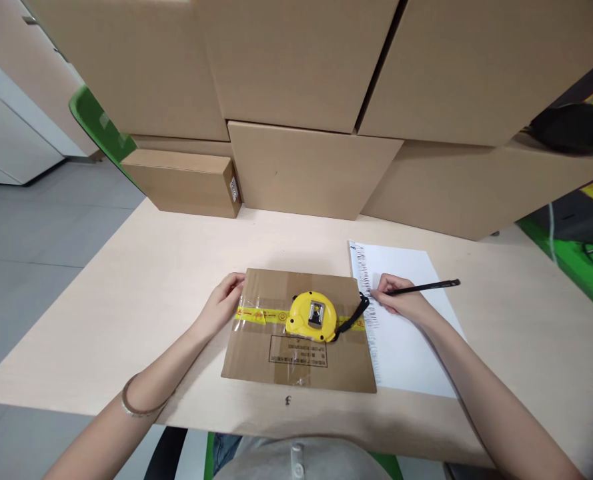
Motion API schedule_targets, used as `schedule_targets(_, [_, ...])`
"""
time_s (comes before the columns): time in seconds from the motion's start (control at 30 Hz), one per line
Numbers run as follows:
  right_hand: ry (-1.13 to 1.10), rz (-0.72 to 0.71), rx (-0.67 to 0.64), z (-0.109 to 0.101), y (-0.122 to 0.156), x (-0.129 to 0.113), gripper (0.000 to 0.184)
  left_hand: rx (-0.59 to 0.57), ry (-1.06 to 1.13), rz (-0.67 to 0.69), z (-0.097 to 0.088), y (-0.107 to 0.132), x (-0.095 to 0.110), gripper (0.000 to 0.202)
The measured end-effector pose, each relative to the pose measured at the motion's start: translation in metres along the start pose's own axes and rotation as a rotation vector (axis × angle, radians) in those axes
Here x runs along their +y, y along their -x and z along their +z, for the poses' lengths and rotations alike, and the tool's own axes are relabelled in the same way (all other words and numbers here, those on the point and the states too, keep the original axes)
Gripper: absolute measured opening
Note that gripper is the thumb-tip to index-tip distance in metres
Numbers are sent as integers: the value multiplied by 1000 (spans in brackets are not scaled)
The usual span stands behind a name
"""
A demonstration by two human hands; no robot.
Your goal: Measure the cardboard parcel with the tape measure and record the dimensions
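A flat cardboard box [256,360] lies in front of me with clear tape and a yellow printed strip across its top. My left hand [225,298] grips its left edge near the far corner, fingers partly hidden by the edge. On top of the box rests a yellow tape measure [311,316] with a black wrist strap [352,320] reaching to the right. My right hand [400,297] is closed around a black pen [426,287], its writing end down at the left part of a white paper sheet [411,360]. Dense handwritten lines run down the sheet's left side, and the box overlaps that edge.
Large cardboard boxes [306,170] stand stacked along the back of the table [176,267]. A smaller box [191,187] sits at the back left, beside a green panel [99,120]. Dark equipment and cables [581,220] lie beyond the right side.
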State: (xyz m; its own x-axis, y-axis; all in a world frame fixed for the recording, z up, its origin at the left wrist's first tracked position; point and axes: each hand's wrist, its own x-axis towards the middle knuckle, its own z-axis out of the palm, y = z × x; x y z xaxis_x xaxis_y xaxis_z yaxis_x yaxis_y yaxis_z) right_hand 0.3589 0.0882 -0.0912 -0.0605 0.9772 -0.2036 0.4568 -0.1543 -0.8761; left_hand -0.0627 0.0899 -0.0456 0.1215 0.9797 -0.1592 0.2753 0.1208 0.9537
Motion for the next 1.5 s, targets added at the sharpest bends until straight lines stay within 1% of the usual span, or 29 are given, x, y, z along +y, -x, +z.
schedule_targets(0.2, [126,58,21,-1,3,-6,49,-9,7,-10,1,0,-1,28])
schedule_targets(0.27, [221,97,50,-2,7,-12,53,6,33,-7,2,-1,-5,31])
schedule_targets(0.33, [356,138,102,-1,11,-18,56,46,108,16,3,-3,-12,39])
schedule_targets(0.4, [506,167,153,0,14,-25,58,74,206,87,2,-5,-21,49])
schedule_targets(0.47, [631,181,174,3,16,-30,58,62,242,230,-1,-5,-28,54])
schedule_targets(0.53, [711,186,165,5,18,-35,58,-1,190,406,-4,-2,-31,53])
schedule_targets(0.6, [760,195,162,4,20,-43,56,-115,103,519,-7,2,-30,50])
schedule_targets(0.63, [783,201,188,2,22,-48,53,-175,68,534,-9,4,-28,48])
schedule_targets(0.7, [801,178,316,1,30,-65,47,-262,29,502,-11,6,-26,44])
schedule_targets(0.73, [778,125,387,2,35,-76,44,-282,24,471,-11,7,-24,42])
schedule_targets(0.77, [732,37,435,4,41,-88,42,-288,25,443,-11,8,-23,40])
schedule_targets(0.8, [673,-79,447,9,47,-101,40,-291,29,422,-12,8,-21,39])
schedule_targets(0.83, [613,-208,415,16,53,-114,40,-291,32,406,-11,8,-19,38])
schedule_targets(0.9, [577,-413,259,33,62,-137,44,-295,34,375,-10,11,-12,36])
schedule_targets(0.93, [591,-475,174,43,65,-146,47,-294,29,352,-9,12,-7,35])
schedule_targets(1.0, [637,-525,40,60,68,-159,50,-288,10,290,-7,16,5,35])
schedule_targets(1.07, [658,-523,-26,71,67,-166,48,-273,-18,240,-6,21,17,37])
schedule_targets(1.17, [637,-493,-42,78,67,-169,43,-252,-72,210,-4,24,29,40])
schedule_targets(1.23, [568,-454,-52,81,69,-169,43,-239,-108,202,-2,24,32,41])
schedule_targets(1.3, [449,-383,-64,85,73,-169,47,-206,-141,214,0,24,32,40])
schedule_targets(1.4, [262,-301,-43,91,77,-170,60,-150,-151,255,4,24,26,40])
schedule_targets(1.43, [226,-306,-32,93,76,-171,63,-145,-130,268,5,24,22,39])
schedule_targets(1.5, [218,-384,-28,94,72,-176,60,-142,-54,289,6,22,14,37])
